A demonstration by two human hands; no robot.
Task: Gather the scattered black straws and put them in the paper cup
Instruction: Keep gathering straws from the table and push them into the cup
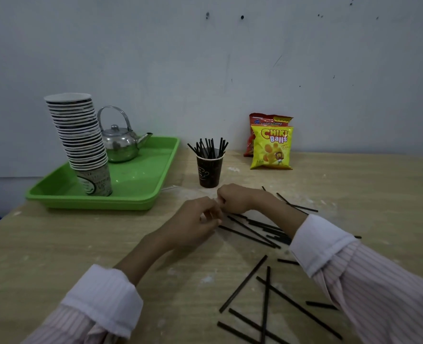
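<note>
Woodgrain table (56,244), thin black straws (243,283); left hand (198,222) and right hand (234,198): grip unclear.

Tray (94,204) left of paper cup (209,173) (straws (209,146) inside); snack bags (271,148) right; loose straws (252,232) before cup.

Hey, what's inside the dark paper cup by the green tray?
Black straws stand in the cup, their tops fanning out above the rim. Their lower ends and the cup's bottom are hidden by its wall.
</note>
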